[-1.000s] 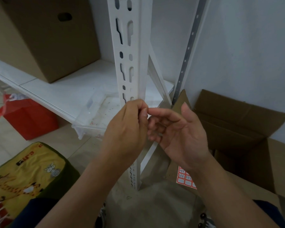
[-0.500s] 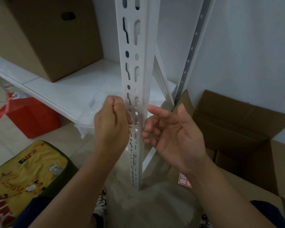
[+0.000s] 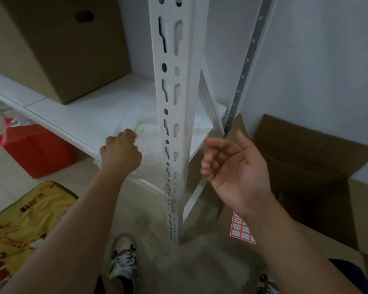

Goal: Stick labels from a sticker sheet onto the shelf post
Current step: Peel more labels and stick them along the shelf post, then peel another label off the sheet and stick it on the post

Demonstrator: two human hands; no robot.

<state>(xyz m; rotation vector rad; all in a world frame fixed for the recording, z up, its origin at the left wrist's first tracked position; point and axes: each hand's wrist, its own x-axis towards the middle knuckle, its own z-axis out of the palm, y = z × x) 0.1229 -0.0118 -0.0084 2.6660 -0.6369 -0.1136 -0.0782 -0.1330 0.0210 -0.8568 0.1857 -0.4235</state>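
Observation:
The white slotted shelf post (image 3: 174, 98) stands upright in the middle, running down to the floor. No label shows on its visible faces. My left hand (image 3: 120, 152) is left of the post and apart from it, fingers curled into a fist with its back towards me; nothing shows in it. It hovers over a clear plastic tray (image 3: 149, 143) on the shelf board. My right hand (image 3: 236, 166) is right of the post, palm up, fingers loosely bent and empty. The red-and-white sticker sheet (image 3: 241, 230) lies on a cardboard flap below my right wrist, partly hidden by it.
A white shelf board (image 3: 83, 111) carries a big cardboard box (image 3: 57, 45) at the back left. An open cardboard box (image 3: 319, 183) sits on the floor to the right. A red bag (image 3: 34, 153) and a yellow cushion (image 3: 21, 221) lie left. My shoes (image 3: 123, 259) are below.
Both hands have come off the post, where they met a second ago. My left hand moved left and away over the tray; my right hand drew back to the right.

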